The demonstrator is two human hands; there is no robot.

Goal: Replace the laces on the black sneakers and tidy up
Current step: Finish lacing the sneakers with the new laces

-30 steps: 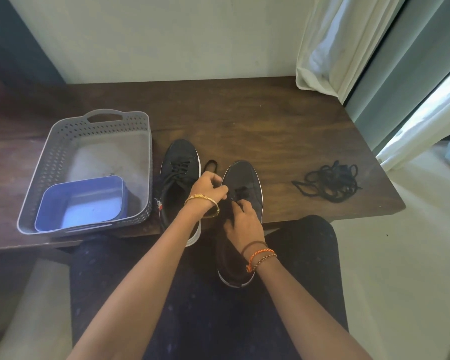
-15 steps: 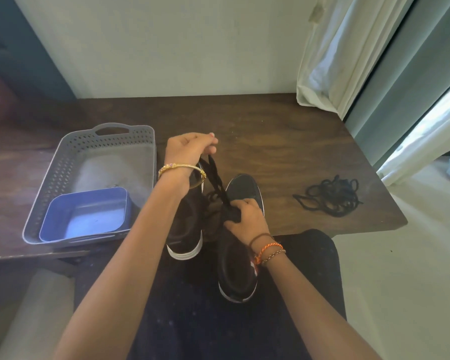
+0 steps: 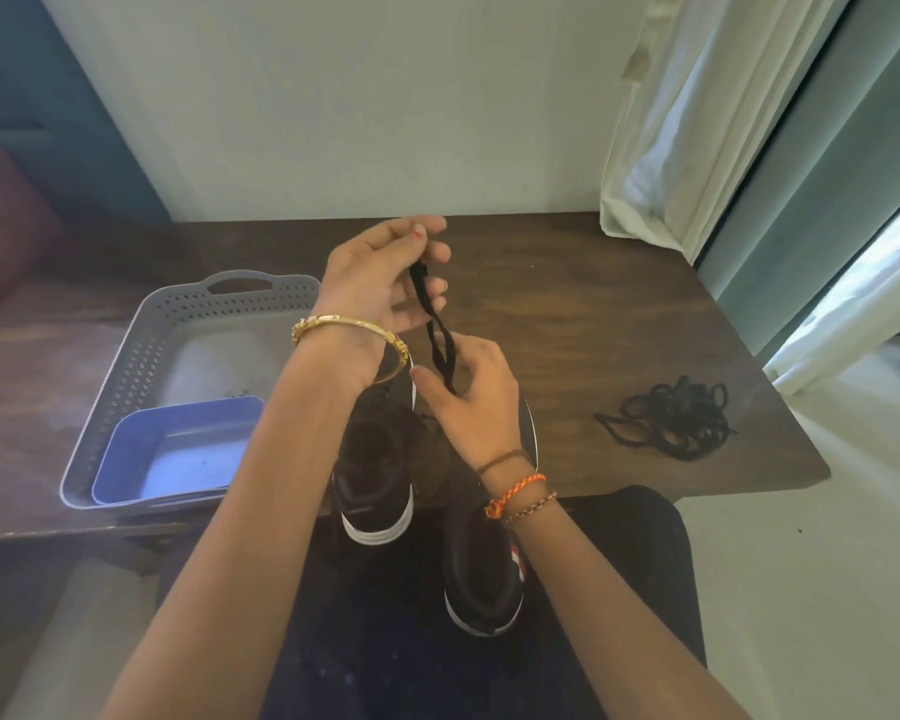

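We hold the lace point(image 3: 439, 339) taut above the 2 sneakers point(image 3: 481, 553): left hand point(image 3: 380, 283) pinches its upper end, right hand point(image 3: 471, 402) pinches lower down. It runs up and away from the right fingers point(image 3: 427, 375), the nearer to the eyelets.

The right hand point(image 3: 471, 402) and forearm hide the toe of the right sneaker point(image 3: 484, 579). The left wrist covers the left sneaker point(image 3: 372, 475) front. The desk point(image 3: 619, 314) runs off frame at left.
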